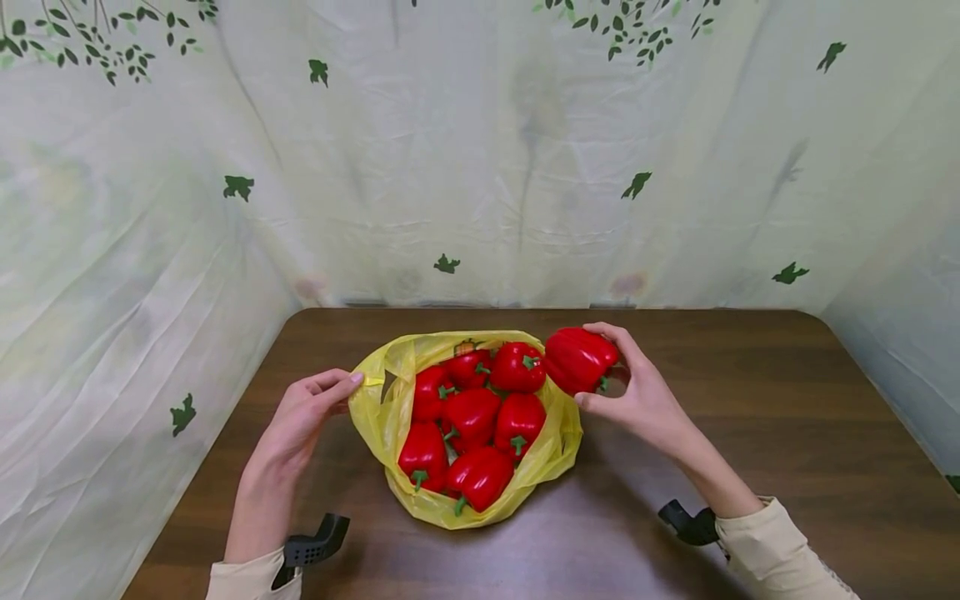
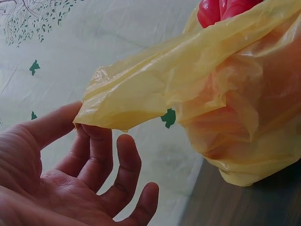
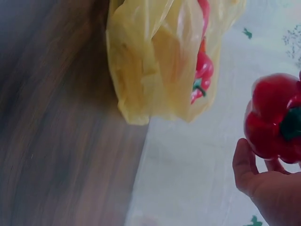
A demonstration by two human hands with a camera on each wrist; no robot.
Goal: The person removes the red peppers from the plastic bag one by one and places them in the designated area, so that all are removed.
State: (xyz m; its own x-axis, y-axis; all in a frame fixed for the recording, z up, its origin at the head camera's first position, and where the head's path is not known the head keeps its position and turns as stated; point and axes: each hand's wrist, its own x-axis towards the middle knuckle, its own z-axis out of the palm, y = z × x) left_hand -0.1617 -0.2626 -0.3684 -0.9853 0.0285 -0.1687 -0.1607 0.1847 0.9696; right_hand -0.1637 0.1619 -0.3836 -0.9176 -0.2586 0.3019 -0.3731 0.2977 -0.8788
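Observation:
A yellow plastic bag (image 1: 558,442) stands open on the table with several red bell peppers (image 1: 471,417) inside, their green stems showing. My left hand (image 1: 303,417) pinches the bag's left edge between thumb and fingertips; in the left wrist view the pinched plastic (image 2: 127,96) is stretched out from the bag's body, and the other fingers are loosely bent. My right hand (image 1: 641,392) grips one red bell pepper (image 1: 579,358) at the bag's right rim, thumb below and fingers above. In the right wrist view this held pepper (image 3: 270,120) has its green stem facing the camera.
The brown wooden table (image 1: 787,433) extends around the bag on every side. Behind it hangs a pale curtain (image 1: 480,167) with green leaf and bird patterns, reaching the table's back edge. Black wrist devices (image 1: 318,542) sit on both forearms.

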